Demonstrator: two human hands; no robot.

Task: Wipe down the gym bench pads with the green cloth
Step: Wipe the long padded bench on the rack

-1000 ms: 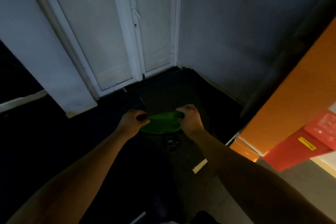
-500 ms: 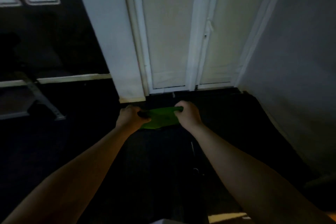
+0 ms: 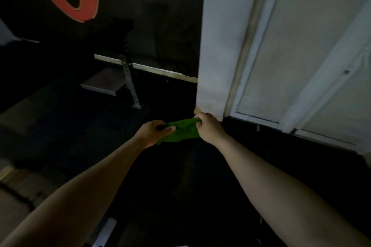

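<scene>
I hold the green cloth (image 3: 183, 131) stretched between both hands, out in front of me above a very dark floor. My left hand (image 3: 153, 132) grips its left end, thumb over the fabric. My right hand (image 3: 208, 127) grips its right end with curled fingers. A dark gym bench (image 3: 104, 84) with a grey perforated metal leg (image 3: 130, 84) stands farther off to the left, against the black wall; its pads are barely discernible in the dim light.
A white pillar (image 3: 218, 46) and a pale double door (image 3: 301, 56) rise right behind my hands. The black wall (image 3: 140, 16) at the left bears large red and white letters. The floor (image 3: 60, 136) is dark.
My view has swung to the left: the orange wall and grey corner are gone, the bench and lettered wall have come in. Both hands keep the same grip on the cloth.
</scene>
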